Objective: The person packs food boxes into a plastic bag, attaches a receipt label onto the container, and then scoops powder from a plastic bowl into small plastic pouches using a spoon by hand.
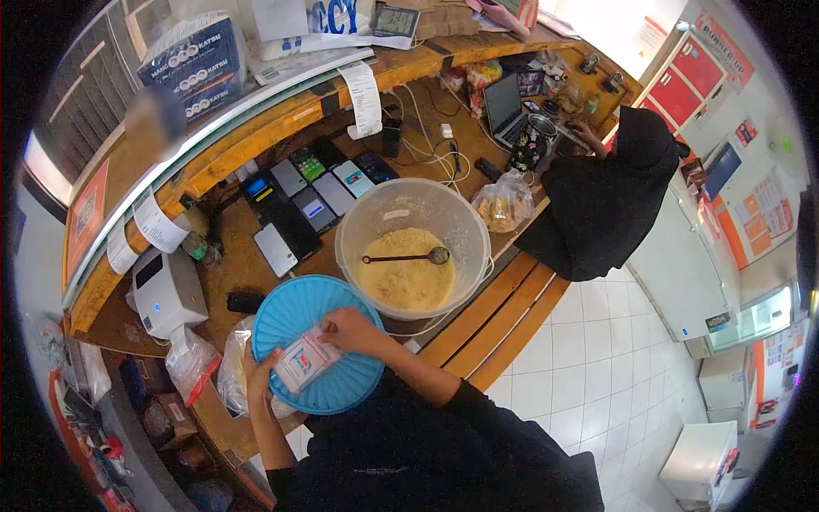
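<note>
The left hand and right hand, both with fingers closed, hold the printed packet by opposite edges, over one round, ridged blue lid. Just beyond, right, one translucent plastic bucket holds pale yellow crumbs and one long-handled ladle. Several flat phones lie left of it on the worn wooden counter. Right are a slatted bench and white floor tiles; farther, one person in black near one open laptop.
</note>
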Demonstrator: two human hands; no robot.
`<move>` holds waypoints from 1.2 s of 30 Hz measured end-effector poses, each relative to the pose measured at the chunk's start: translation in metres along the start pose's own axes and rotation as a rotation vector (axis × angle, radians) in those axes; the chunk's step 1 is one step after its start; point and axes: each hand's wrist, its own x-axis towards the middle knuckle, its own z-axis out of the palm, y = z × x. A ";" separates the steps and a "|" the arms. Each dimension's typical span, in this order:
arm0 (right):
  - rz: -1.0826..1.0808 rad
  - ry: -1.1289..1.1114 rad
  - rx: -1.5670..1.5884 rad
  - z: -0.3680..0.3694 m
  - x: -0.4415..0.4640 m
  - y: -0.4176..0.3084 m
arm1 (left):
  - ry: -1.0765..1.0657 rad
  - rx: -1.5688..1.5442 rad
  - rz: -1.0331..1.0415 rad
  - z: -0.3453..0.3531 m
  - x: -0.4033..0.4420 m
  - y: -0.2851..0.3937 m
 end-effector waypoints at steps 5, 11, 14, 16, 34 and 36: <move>-0.072 0.059 -0.021 0.004 0.003 0.006 | 0.006 -0.049 0.001 -0.003 0.002 -0.008; -0.059 0.122 0.093 0.006 0.000 -0.006 | -0.005 -0.053 0.005 0.000 -0.002 -0.008; -0.087 0.172 0.106 0.008 0.000 -0.007 | -0.003 -0.081 -0.018 -0.001 -0.001 -0.012; -0.102 0.188 0.095 0.008 -0.001 -0.006 | 0.009 -0.137 -0.014 0.000 -0.001 -0.014; -0.022 0.278 -0.115 0.009 -0.003 -0.016 | -0.014 -0.188 -0.024 0.000 -0.005 -0.021; -0.098 0.270 -0.032 0.009 -0.002 -0.011 | -0.007 -0.194 -0.024 0.000 -0.004 -0.023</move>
